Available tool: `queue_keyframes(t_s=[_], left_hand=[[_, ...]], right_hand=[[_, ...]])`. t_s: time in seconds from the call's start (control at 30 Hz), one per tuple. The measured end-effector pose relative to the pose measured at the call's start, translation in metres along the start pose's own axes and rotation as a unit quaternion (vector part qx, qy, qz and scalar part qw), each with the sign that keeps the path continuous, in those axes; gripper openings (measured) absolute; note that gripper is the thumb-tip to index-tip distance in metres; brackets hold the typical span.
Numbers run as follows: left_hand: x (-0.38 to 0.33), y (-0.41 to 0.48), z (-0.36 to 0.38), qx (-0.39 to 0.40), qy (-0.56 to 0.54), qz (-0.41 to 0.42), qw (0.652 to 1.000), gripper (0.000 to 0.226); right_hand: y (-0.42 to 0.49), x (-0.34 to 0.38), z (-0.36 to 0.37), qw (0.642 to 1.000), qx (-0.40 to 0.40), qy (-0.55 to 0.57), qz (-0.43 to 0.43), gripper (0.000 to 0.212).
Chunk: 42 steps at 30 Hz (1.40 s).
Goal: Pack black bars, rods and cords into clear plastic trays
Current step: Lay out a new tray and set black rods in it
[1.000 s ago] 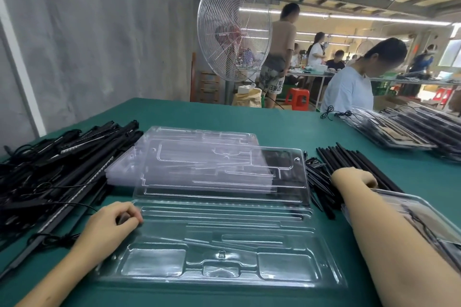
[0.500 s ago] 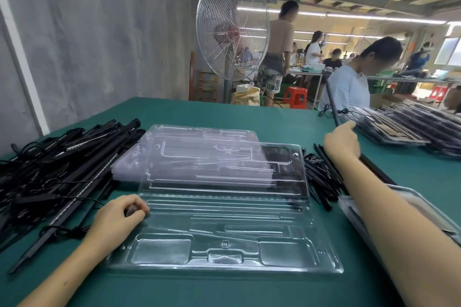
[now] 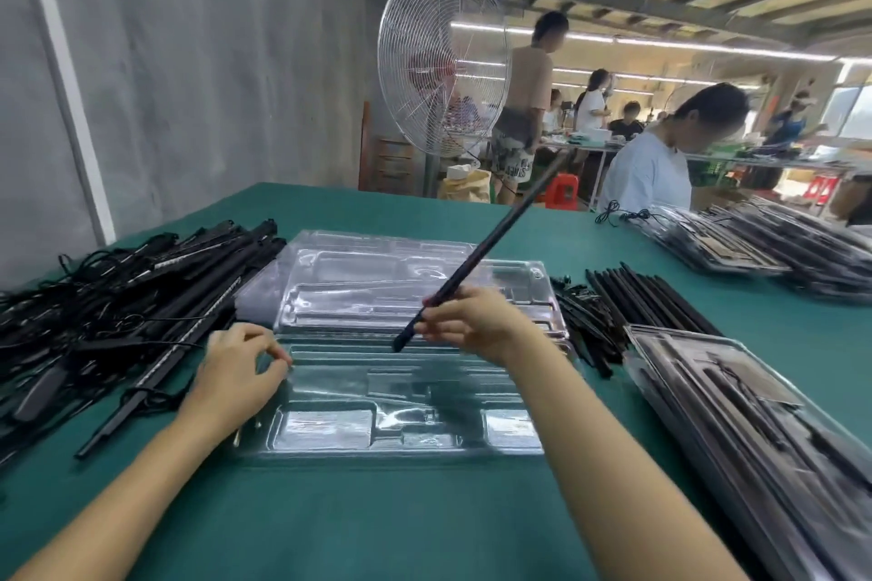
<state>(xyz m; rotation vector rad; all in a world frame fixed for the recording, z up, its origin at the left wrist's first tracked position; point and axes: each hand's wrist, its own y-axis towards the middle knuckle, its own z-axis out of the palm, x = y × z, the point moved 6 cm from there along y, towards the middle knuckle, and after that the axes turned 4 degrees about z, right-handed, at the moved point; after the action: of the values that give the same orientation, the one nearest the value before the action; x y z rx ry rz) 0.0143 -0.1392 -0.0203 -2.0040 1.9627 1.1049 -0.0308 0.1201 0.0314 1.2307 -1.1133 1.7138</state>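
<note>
View looking down over a green worktop (image 3: 377, 519). My right hand (image 3: 476, 321) is raised over the middle of the scene, its fingers (image 3: 450, 306) clenched round a long black rod (image 3: 481, 250) near its lower end. The rod slants up and away to the right. Its near tip hangs just above a clear plastic tray (image 3: 401, 452) lying open in front of me, without touching it. My left hand (image 3: 236, 375) sits at the tray's left rim with fingers curled; I cannot tell whether they pinch the rim or only rest against it. The tray's moulded channels look bare. Behind it lies a stack of empty trays (image 3: 377, 250). To the left is a tangled heap of bars and cords (image 3: 118, 297). To the right is a bundle of rods (image 3: 656, 297), with filled trays (image 3: 755, 439) beside my right arm.

Risks, as I judge them:
- **Grip:** the rod is gripped near one end, so its long free end could swing wide or lever itself loose as I lower it.
- **Seating:** if it comes down askew, it may bridge the channel walls instead of seating.
- **Tray:** it looks thin and light, so unless the left hand truly pins it, a push from the rod could slide or tip it.
- **Forearm:** my right forearm passes close to the filled trays and could nudge them.
</note>
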Motion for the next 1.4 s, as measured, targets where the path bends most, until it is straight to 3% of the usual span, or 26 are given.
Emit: queue_keyframes(t_s=[0.13, 0.27, 0.4, 0.53, 0.63, 0.77, 0.87, 1.07, 1.23, 1.4], left_hand=[[-0.015, 0.003, -0.008, 0.021, 0.095, 0.034, 0.995, 0.005], [-0.065, 0.003, 0.002, 0.096, -0.006, 0.136, 0.986, 0.013], [-0.094, 0.01, 0.005, 0.146, -0.059, 0.155, 0.975, 0.013], [-0.078, 0.026, -0.007, 0.084, -0.094, 0.124, 0.984, 0.014], [-0.052, 0.032, -0.013, 0.074, -0.13, 0.081, 0.985, 0.017], [-0.038, 0.026, 0.001, 0.086, -0.107, 0.066, 0.988, 0.027], [-0.036, 0.026, 0.014, 0.084, -0.06, 0.062, 0.993, 0.019], [-0.035, 0.029, 0.012, 0.037, -0.014, 0.089, 0.995, 0.015], [-0.026, 0.029, 0.008, 0.031, 0.013, 0.076, 0.997, 0.015], [-0.02, 0.029, 0.009, 0.028, -0.02, 0.062, 0.997, 0.017]], right_hand=[[-0.003, -0.024, 0.027, 0.999, 0.029, 0.003, -0.032, 0.021], [-0.002, -0.031, 0.045, 0.997, 0.051, 0.031, -0.052, 0.017], [-0.002, -0.031, 0.049, 0.995, 0.068, 0.059, -0.038, 0.015], [-0.001, -0.031, 0.009, 0.992, -0.03, 0.125, -0.001, 0.01], [-0.006, -0.027, -0.037, 0.972, -0.113, 0.204, -0.031, 0.008], [-0.016, -0.034, -0.081, 0.96, -0.179, 0.206, -0.055, 0.01], [-0.02, -0.041, -0.094, 0.958, -0.224, 0.173, -0.054, 0.008], [-0.024, -0.036, -0.11, 0.952, -0.293, 0.067, -0.055, 0.033], [-0.028, -0.041, -0.126, 0.946, -0.323, -0.03, -0.022, 0.006], [-0.043, -0.025, -0.142, 0.87, -0.438, -0.222, -0.042, 0.022]])
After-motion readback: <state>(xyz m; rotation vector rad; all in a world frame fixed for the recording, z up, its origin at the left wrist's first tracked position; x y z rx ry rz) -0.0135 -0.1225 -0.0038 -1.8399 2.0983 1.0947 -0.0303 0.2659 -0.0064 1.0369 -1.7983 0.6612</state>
